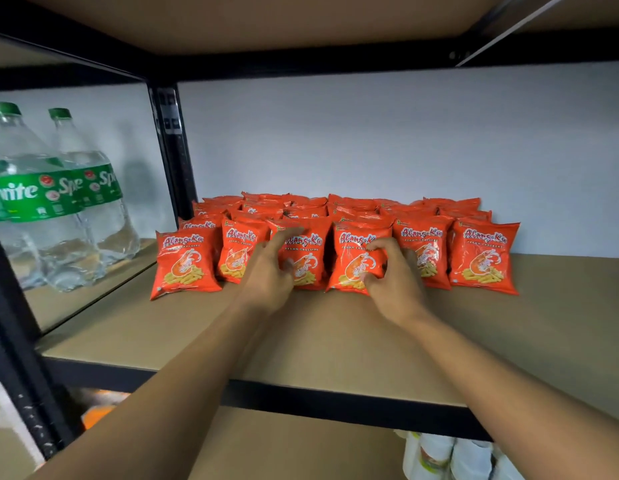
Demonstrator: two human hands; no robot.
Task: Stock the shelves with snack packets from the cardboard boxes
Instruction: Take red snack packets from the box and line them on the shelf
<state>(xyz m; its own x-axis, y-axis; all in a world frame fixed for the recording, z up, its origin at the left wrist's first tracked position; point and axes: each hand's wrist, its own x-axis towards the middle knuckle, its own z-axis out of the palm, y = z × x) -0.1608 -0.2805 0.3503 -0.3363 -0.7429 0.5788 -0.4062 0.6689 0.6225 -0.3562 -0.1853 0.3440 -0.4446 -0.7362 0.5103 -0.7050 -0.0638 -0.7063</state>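
Left hand (270, 271): your fingers (290, 233) curl over the top left edge of the third packet (306, 252), thumb on its front; you are grasping it.
Right hand (394, 275): your fingers (382, 244) hook round the right edge of the fourth packet (353, 261), thumb low on its face; a pinch grasp.
Packets (484, 258): six in the front row, upright and leaning back slightly, standing on the shelf (301, 334). Two lie left of your left fingers, two right of your right fingers, and the held pair sit between.
Hidden: the rows behind your fingertips show only their top seams, so no count is possible. Your left hand covers the third packet's lower left. Your right hand covers part of the fifth packet (425, 244).
Cut off: bottles (93, 188) far left of your left fingers, the outer one cropped by the frame edge. White containers (436, 455) below your right forearm, cropped at the bottom.
Unclear: a blurred orange patch (96, 415) under the shelf, not identifiable.
Materials: packets are glossy orange-red film, crinkled, with crimped seams and a prawn print. The shelf is a matte brown board with a black metal edge. The post (173, 150) is black slotted metal. The bottles are clear plastic with green labels and caps. The wall (370, 133) is plain and pale.
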